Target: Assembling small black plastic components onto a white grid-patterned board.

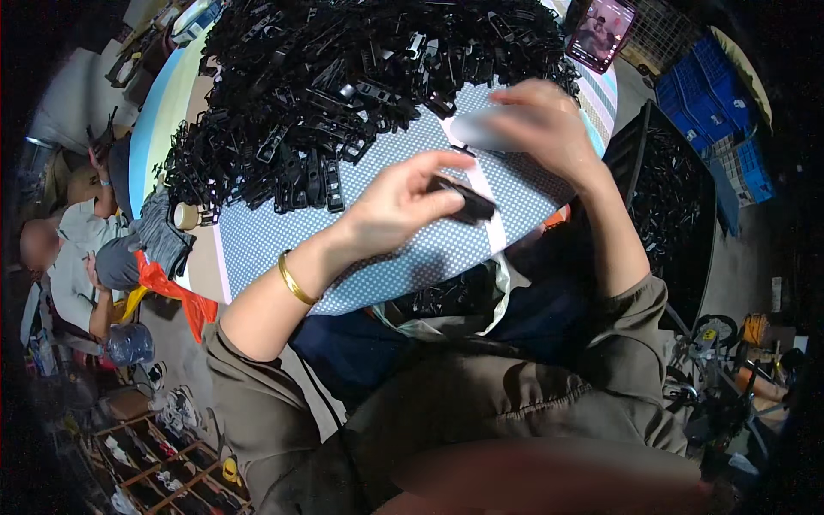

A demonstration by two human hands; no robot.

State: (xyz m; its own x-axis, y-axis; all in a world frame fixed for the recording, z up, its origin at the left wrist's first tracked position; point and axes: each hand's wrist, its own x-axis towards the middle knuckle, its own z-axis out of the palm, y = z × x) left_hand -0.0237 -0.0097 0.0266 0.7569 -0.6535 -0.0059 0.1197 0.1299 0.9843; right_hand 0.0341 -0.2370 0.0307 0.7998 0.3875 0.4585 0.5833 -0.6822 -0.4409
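Observation:
A slim, glossy black plastic part (pixel 474 204) is held between the thumb and fingers of my left hand (pixel 399 202), over the front of the table. The part's exact kind does not show. To the right and a little farther off, my right hand (pixel 549 129) hovers above the patterned cloth. Its fingertips are smeared, so I cannot make out whether anything is in them. A big heap of small black plastic parts (pixel 335 69) covers the far half of the table, with several loose ones lying along its near edge.
The table (pixel 283 266) has a curved edge and a patterned cover. A lit phone (pixel 601 33) stands at the far right. On my lap is an open bag (pixel 502 300) with black parts; a black crate (pixel 674 197) of similar parts stands at right. Another person (pixel 73 249) sits at left.

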